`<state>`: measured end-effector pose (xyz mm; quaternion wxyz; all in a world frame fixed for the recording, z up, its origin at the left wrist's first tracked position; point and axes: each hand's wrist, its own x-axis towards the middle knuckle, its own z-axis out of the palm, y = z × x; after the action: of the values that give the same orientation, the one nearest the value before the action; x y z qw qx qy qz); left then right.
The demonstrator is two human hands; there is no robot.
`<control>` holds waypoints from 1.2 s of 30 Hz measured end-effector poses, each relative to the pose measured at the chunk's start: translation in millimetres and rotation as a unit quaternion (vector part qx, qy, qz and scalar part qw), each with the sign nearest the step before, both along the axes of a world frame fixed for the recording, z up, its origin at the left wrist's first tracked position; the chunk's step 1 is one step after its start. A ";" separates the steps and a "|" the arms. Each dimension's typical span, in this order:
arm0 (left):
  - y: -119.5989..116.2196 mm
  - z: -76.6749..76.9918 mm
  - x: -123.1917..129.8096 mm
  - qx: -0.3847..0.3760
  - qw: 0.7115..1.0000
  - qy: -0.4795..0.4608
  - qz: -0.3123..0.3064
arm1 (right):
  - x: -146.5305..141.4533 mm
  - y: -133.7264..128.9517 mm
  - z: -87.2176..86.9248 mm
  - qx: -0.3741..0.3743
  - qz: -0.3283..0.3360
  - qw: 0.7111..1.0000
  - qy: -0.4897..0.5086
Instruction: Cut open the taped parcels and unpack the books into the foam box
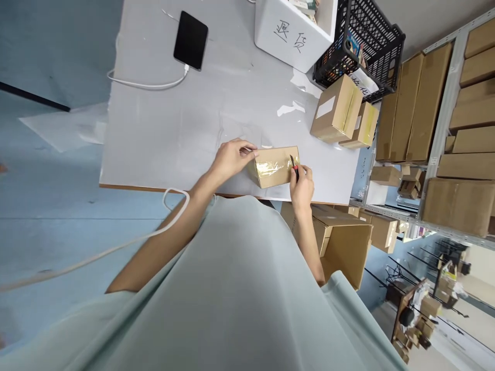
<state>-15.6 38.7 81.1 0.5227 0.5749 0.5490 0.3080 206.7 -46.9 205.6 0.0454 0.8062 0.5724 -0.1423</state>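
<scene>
It's a pale grey-green shirt (247,288) I'm looking at, loose, plain, one colour right across, soft folds running down the front! Short sleeves, too: there's the right sleeve (346,299), wide-mouthed, its edge standing well out around the arm. Forearms bare, left hand (232,157) bare, right hand (302,189) bare, and across the left forearm (166,247) goes a slim whitish cable (116,251), curling into a loop!

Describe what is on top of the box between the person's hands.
Shiny tape runs across the box; the right hand holds a knife at its top. The contents and underside are covered.
</scene>
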 end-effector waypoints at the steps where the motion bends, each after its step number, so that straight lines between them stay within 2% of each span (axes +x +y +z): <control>1: 3.3 2.4 -0.2 0.001 1.000 0.001 -0.012 | -5.3 -3.5 5.4 -0.004 0.002 1.000 0.004; 5: 8.0 2.9 -0.3 0.009 0.999 -0.013 -0.028 | -39.2 -15.2 20.5 -0.069 0.055 0.996 0.026; 10: 7.2 1.9 -0.4 0.016 0.999 -0.025 -0.041 | -76.5 -12.0 16.4 -0.119 0.078 0.990 0.025; 14: 8.5 0.4 0.3 0.023 0.998 -0.022 -0.045 | -83.8 -4.9 13.7 -0.124 0.082 0.989 0.009; 21: 7.4 -0.7 1.9 0.019 0.998 -0.020 -0.052 | -108.5 8.3 24.2 -0.188 0.069 0.978 -0.056; 25: 5.7 1.5 5.3 0.015 0.999 -0.001 -0.030 | -119.3 14.3 26.0 -0.198 0.058 0.975 -0.079; 30: 1.6 5.0 10.4 0.007 1.000 0.003 -0.017 | -113.8 11.0 31.5 -0.244 0.061 0.964 -0.086; 36: 1.5 5.3 12.1 0.001 1.000 0.019 -0.001 | -118.3 1.0 33.4 -0.238 0.067 0.965 -0.085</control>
<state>-3.5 40.2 86.4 0.5120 0.5820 0.5575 0.2971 88.3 -45.9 239.0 0.2942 0.7408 0.5689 -0.2023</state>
